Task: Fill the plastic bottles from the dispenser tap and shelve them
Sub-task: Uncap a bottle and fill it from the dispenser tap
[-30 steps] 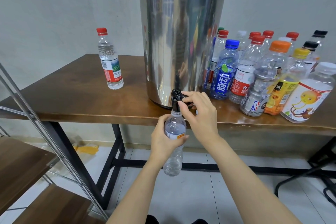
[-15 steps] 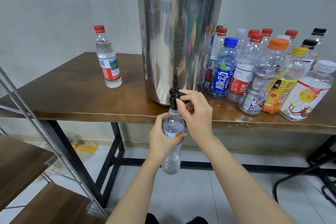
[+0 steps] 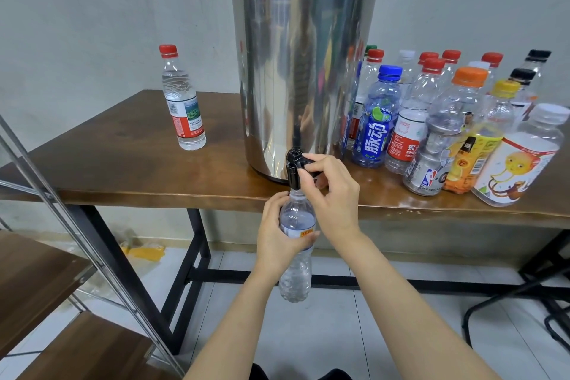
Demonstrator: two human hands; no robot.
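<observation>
Bottle: we hold 1 clear, uncapped plastic bottle (image 3: pixel 295 279) upright below the front of the dispenser (image 3: pixel 303 77), its mouth right under the black tap (image 3: pixel 293 168), out past the table (image 3: pixel 123 173) edge.
Left grip (image 3: pixel 276 245): wrapped round the bottle at its label band, thumb across the front.
Right grip (image 3: pixel 334 194): thumb and fingers pinched on the tap's lever, at the foot of the dispenser.
Weight: light for now, we judge, and heavier as it fills. We cannot read the water level through the clear wall.
Wall: thin and soft. A hard squeeze would likely dent it and push water out of the open mouth.
Surface: smooth, and slippery if drips run down it.
Best hold: round the label band, where the body looks straightest, firm but not crushing.
Other bottles: 1 red-capped bottle (image 3: pixel 183 105) stands on the table left of the dispenser. A capped crowd of bottles (image 3: pixel 431 120) stands to its right.
Shelf (image 3: pixel 37 271): wooden boards in a metal frame, left of the dispenser and lower.
</observation>
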